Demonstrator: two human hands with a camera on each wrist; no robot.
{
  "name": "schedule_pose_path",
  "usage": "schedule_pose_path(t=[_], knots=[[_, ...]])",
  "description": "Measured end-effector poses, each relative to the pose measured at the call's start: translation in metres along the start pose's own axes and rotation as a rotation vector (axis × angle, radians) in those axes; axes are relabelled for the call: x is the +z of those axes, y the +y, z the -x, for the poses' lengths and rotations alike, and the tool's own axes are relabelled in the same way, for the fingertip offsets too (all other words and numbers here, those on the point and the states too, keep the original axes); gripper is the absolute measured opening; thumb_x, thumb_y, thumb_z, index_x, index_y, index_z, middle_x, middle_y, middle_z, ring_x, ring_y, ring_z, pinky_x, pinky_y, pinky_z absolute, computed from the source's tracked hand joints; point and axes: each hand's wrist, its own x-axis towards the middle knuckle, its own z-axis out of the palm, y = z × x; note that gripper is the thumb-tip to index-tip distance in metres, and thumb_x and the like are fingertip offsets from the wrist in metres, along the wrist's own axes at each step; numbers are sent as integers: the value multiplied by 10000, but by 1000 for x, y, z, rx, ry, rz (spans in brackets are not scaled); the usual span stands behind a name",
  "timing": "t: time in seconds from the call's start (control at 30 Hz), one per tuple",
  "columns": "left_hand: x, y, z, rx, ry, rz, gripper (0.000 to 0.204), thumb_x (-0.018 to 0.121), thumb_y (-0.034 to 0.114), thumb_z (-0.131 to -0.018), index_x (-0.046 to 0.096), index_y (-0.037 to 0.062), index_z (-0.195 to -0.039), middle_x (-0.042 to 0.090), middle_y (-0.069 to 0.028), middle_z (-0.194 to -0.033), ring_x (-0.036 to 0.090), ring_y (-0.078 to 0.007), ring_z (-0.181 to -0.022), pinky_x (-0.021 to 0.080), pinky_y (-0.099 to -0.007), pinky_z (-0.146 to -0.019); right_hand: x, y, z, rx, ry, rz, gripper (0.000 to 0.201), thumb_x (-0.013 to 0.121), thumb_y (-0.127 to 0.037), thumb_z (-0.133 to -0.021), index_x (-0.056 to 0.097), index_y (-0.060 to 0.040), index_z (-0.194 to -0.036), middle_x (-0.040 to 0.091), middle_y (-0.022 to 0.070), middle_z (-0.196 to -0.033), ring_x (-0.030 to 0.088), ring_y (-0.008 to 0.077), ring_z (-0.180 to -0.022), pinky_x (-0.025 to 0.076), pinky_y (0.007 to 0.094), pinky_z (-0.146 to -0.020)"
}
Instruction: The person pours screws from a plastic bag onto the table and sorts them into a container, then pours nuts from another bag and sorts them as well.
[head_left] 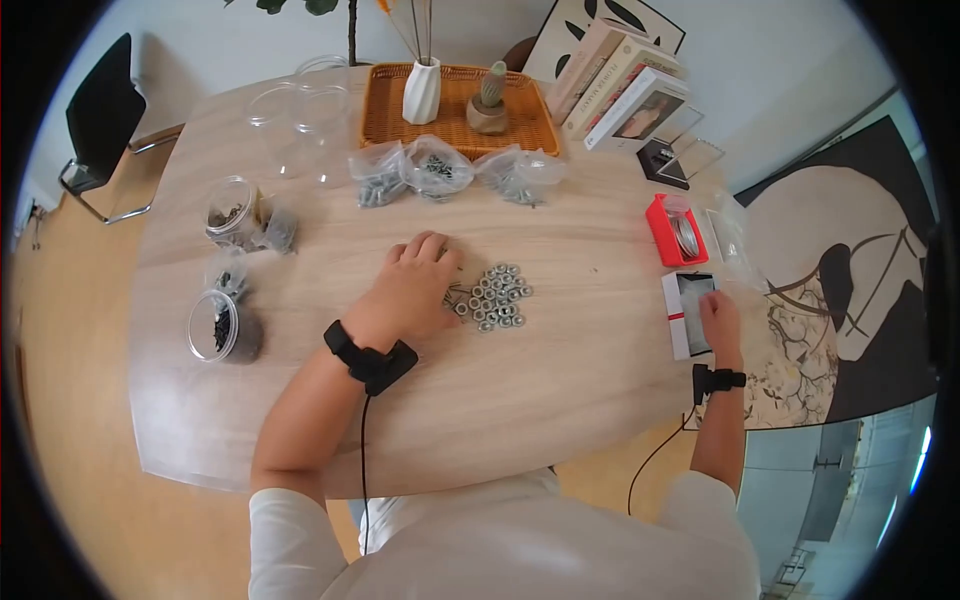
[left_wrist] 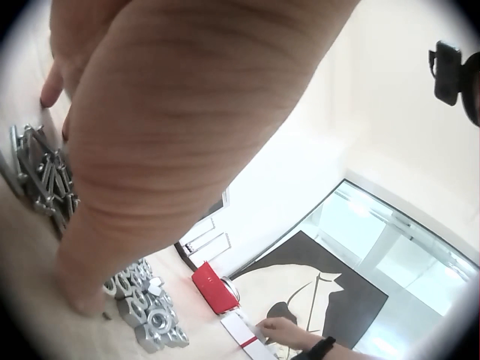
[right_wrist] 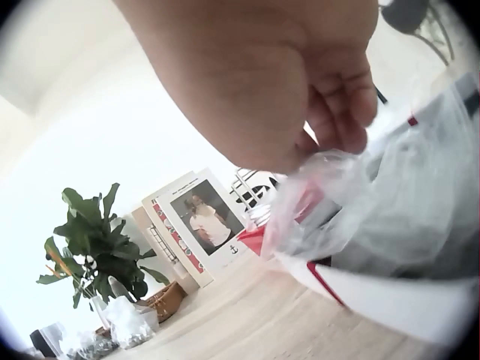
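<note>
My left hand (head_left: 412, 285) rests on the table, fingers spread, at the left side of a pile of metal nuts (head_left: 497, 296). In the left wrist view, loose screws (left_wrist: 46, 176) lie under and beside its fingers, and the palm hides part of them. Over at the right, my right hand (head_left: 722, 322) is at a white box (head_left: 676, 328) with a red stripe. Its curled fingers pinch a clear plastic bag (right_wrist: 405, 206) that sits in the open box. The fingertips touch the bag's upper edge.
A red bin (head_left: 660, 232) stands just behind the box. Bags of hardware (head_left: 436, 172) lie before a wicker tray (head_left: 385, 135). Jars (head_left: 250, 335) of dark parts stand at the left. Books (head_left: 620, 95) are at the back right.
</note>
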Motion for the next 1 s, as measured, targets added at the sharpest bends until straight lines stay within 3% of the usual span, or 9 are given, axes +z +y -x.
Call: schedule_pose_path(t=[0.17, 0.27, 0.33, 0.43, 0.47, 0.53, 0.67, 0.77, 1.0], knots=[[-2, -8, -1, 35, -32, 15, 901, 954, 303, -746, 551, 72, -1519, 475, -207, -1631, 409, -405, -1560, 369, -517, -1265, 34, 45, -5, -287, 62, 269, 94, 671, -47, -979, 721, -10, -1049, 720, 195, -1051, 687, 420, -1029, 549, 516, -903], [-4, -7, -2, 31, -36, 43, 871, 951, 298, -756, 561, 88, -1506, 478, -217, -1636, 381, -401, -1581, 349, -532, -1275, 11, -66, 14, -365, 373, 181, 142, 655, -26, -986, 712, -7, -1114, 723, 198, -1111, 689, 414, -1079, 550, 504, -951], [-6, -14, -2, 51, -51, 50, 863, 929, 276, -774, 548, 77, -1523, 486, -216, -1626, 403, -399, -1564, 372, -510, -1263, 18, -142, 37, -395, 257, -120, 227, 640, 5, -975, 703, -13, -1192, 710, 198, -1196, 675, 406, -1128, 545, 486, -998], [-25, -30, -1, 55, -97, 140, 829, 899, 252, -793, 546, 57, -1517, 523, -208, -1591, 477, -387, -1501, 436, -469, -1211, 72, -229, 90, -668, -283, -470, 351, 635, 18, -961, 699, -18, -1305, 687, 178, -1338, 648, 395, -1251, 527, 476, -1097], [-35, -36, 2, 31, -131, 229, 803, 893, 250, -793, 558, 49, -1494, 552, -201, -1566, 529, -377, -1454, 477, -449, -1171, 72, -269, 97, -1042, -304, -339, 393, 657, -17, -963, 692, -26, -1354, 650, 181, -1433, 587, 396, -1370, 490, 481, -1165], [-50, -54, 11, -68, -103, 162, 724, 893, 255, -782, 604, 46, -1412, 626, -191, -1459, 601, -369, -1351, 520, -437, -1091, 85, -307, 121, -1144, -411, -191, 411, 692, -90, -978, 682, -34, -1385, 576, 156, -1565, 481, 400, -1491, 418, 522, -1234], [-74, -59, 23, -273, -208, 109, 473, 895, 256, -745, 700, 46, -1121, 765, -162, -1077, 730, -372, -1051, 579, -453, -868, 103, -320, 128, -1151, -433, -121, 455, 717, -155, -989, 659, -33, -1424, 517, 110, -1645, 398, 401, -1559, 336, 565, -1282], [-54, -57, 14, -203, -227, 125, 419, 903, 266, -716, 703, 47, -1012, 750, -165, -935, 727, -390, -963, 565, -471, -793, 102, -316, 124, -1100, -437, -94, 512, 738, -187, -986, 633, -39, -1464, 512, 70, -1657, 395, 402, -1562, 303, 596, -1291], [-29, -43, 5, -115, -174, 122, 414, 904, 269, -727, 691, 39, -997, 751, -182, -971, 713, -408, -959, 556, -484, -800, 97, -301, 123, -1068, -426, -29, 572, 761, -186, -966, 613, -40, -1500, 490, 80, -1674, 396, 400, -1562, 318, 586, -1280]])
